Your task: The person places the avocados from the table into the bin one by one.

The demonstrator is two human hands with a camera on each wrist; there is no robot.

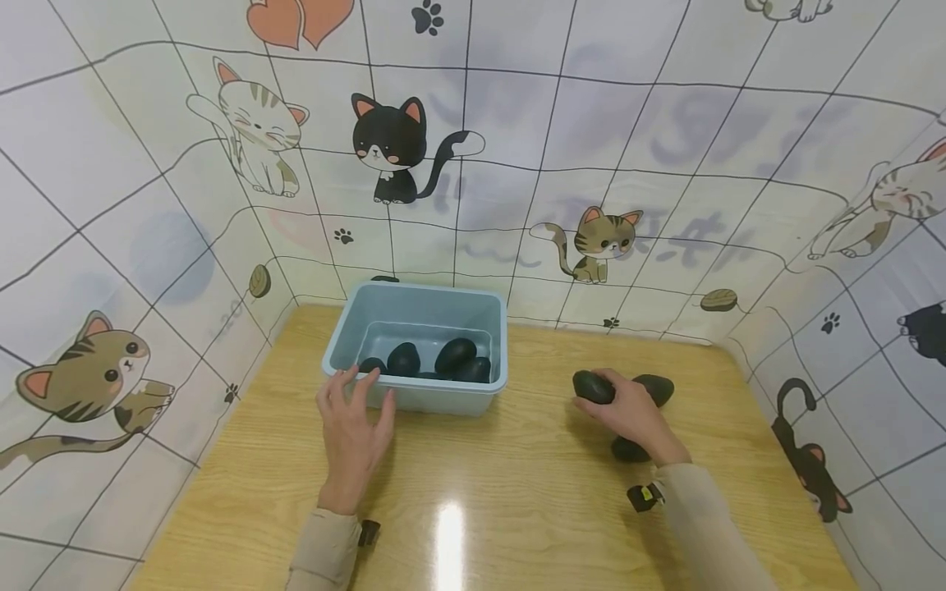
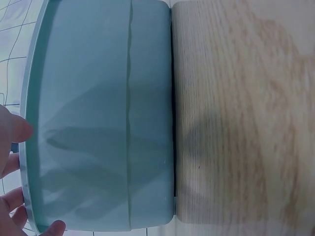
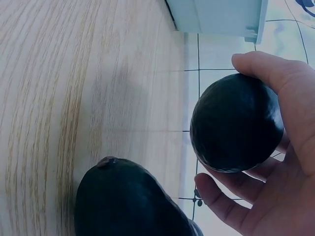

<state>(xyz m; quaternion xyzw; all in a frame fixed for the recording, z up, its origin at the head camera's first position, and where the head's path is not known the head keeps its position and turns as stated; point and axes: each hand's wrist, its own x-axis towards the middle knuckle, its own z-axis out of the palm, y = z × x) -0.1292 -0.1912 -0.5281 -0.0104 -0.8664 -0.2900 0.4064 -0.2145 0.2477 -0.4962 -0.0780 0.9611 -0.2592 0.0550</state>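
My right hand (image 1: 636, 414) holds a dark green avocado (image 3: 236, 123) between thumb and fingers, above the tabletop. Beneath and behind that hand, two more avocados lie on the wood, one (image 1: 657, 389) on the far side and another (image 1: 631, 449) nearer me. A pale blue plastic bin (image 1: 424, 400) stands to the left, with several avocados (image 1: 456, 355) inside along its front. At the bin's front left corner is my left hand (image 1: 353, 431), its relaxed fingers reaching over the rim. The left wrist view has these fingertips (image 2: 22, 129) right at the rim.
The wooden table (image 1: 517, 492) carries the bin near its back edge. A white cloth wall (image 1: 502, 189) printed with cats and grid lines rises behind and on both sides. Small black wrist cameras (image 1: 645, 497) sit at the sleeves.
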